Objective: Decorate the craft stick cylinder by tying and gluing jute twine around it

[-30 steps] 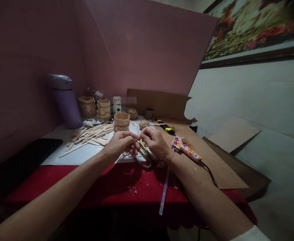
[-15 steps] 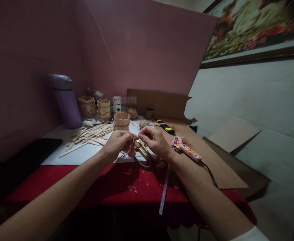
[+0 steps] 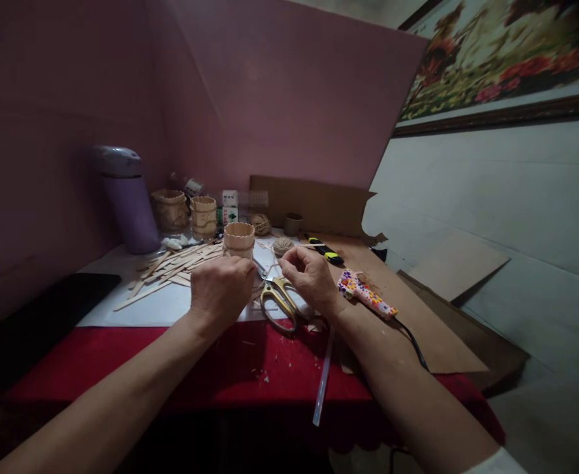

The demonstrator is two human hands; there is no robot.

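Note:
My left hand [image 3: 222, 289] is closed in a loose fist over the white sheet [image 3: 166, 306], its fingers curled down and hidden. My right hand [image 3: 309, 276] pinches a thin piece of twine near its fingertips. Gold-handled scissors [image 3: 278, 299] lie on the table between both hands. Just beyond the hands stands a small cup made of wooden sticks [image 3: 239, 238]. A loose pile of wooden sticks [image 3: 176, 266] lies to its left, and a ball of twine [image 3: 283, 245] sits behind my right hand.
A floral glue gun [image 3: 363, 291] with a black cord lies on brown cardboard [image 3: 418, 316] at the right. A clear glue stick [image 3: 323, 378] rests on the red cloth. A purple flask [image 3: 129, 197], two more stick cups [image 3: 191, 212], a yellow-black cutter [image 3: 325, 250] stand farther back.
My left hand turned over and drew back to the left, closing into a fist and uncovering the scissors. My right hand stayed in place, still pinching.

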